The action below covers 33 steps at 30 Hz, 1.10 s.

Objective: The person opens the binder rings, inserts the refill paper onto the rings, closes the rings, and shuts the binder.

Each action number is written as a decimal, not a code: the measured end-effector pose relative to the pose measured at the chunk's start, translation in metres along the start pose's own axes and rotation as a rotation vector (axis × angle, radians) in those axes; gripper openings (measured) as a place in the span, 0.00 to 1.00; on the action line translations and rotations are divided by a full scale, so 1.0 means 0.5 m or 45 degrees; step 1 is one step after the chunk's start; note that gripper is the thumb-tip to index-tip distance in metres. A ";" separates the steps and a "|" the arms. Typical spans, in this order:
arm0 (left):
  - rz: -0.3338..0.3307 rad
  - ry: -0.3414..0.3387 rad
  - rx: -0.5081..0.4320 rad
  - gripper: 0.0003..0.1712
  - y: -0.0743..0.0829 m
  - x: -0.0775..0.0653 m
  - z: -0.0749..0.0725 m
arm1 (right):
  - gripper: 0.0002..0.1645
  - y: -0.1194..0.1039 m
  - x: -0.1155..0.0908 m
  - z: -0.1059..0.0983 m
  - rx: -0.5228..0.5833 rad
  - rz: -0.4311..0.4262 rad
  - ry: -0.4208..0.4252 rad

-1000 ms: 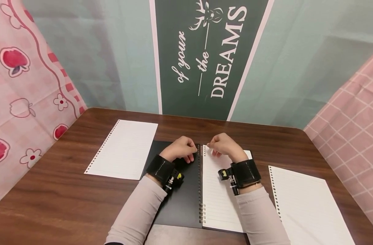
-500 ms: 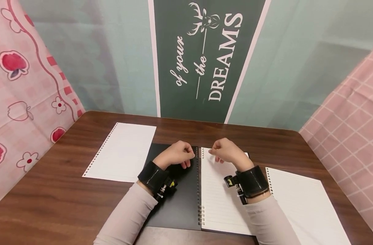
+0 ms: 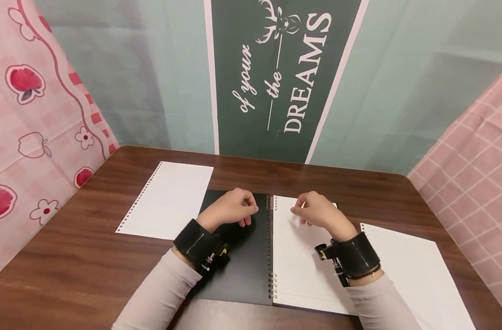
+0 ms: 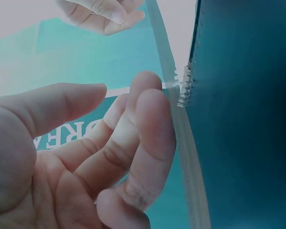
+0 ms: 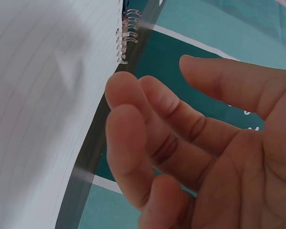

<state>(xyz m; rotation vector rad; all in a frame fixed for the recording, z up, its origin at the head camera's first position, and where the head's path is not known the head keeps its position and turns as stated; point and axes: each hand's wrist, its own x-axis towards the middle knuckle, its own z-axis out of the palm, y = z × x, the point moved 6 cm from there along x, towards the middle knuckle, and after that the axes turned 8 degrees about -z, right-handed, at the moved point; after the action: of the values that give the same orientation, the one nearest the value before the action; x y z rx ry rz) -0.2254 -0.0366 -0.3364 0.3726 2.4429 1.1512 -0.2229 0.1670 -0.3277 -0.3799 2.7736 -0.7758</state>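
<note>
An opened ring notebook lies in the middle of the table, its black cover [image 3: 238, 270] on the left and a stack of lined paper [image 3: 300, 275] on the right. Metal rings [image 3: 273, 284] show at the near and far ends of the spine. My left hand [image 3: 232, 208] hovers over the black cover, fingers loosely curled around nothing. Over the lined pages is my right hand [image 3: 318, 211], likewise loosely curled. In both wrist views the thumb [image 4: 62, 102] stands apart from the fingers, with nothing between them. The rings [image 5: 129, 28] sit past the right fingertips.
A loose punched sheet [image 3: 164, 197] lies at the left, overlapping the cover's far corner. Another loose sheet [image 3: 416, 275] is at the right, partly behind my right sleeve [image 3: 383, 298]. The brown wooden table [image 3: 81, 256] ends at a printed cloth backdrop [image 3: 271, 91].
Both hands have drawn away from the far end of the spine, the left hand leftward and the right hand rightward and nearer to me. The notebook and sheets have stayed in place.
</note>
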 end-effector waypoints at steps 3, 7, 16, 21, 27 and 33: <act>0.005 0.001 0.026 0.10 0.007 -0.008 0.002 | 0.11 0.000 -0.012 -0.003 0.008 -0.019 0.002; 0.015 -0.001 0.054 0.09 0.013 -0.019 0.006 | 0.11 -0.004 -0.026 -0.002 0.009 -0.041 -0.001; 0.049 0.008 0.098 0.06 0.018 -0.045 0.015 | 0.11 -0.013 -0.057 0.002 0.027 -0.102 0.001; 0.053 -0.002 0.108 0.05 0.012 -0.056 0.029 | 0.10 -0.018 -0.070 0.008 0.018 -0.127 -0.006; 0.063 0.000 0.122 0.05 0.015 -0.067 0.042 | 0.09 -0.020 -0.085 0.014 -0.012 -0.143 -0.003; 0.070 -0.028 0.157 0.05 0.016 -0.077 0.060 | 0.08 -0.024 -0.097 0.025 -0.042 -0.193 -0.013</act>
<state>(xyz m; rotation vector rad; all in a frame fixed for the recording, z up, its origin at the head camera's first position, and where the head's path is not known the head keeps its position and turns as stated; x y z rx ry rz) -0.1770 -0.0274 -0.3377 0.4901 2.5054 1.0156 -0.1715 0.1661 -0.3241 -0.6048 2.7755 -0.7601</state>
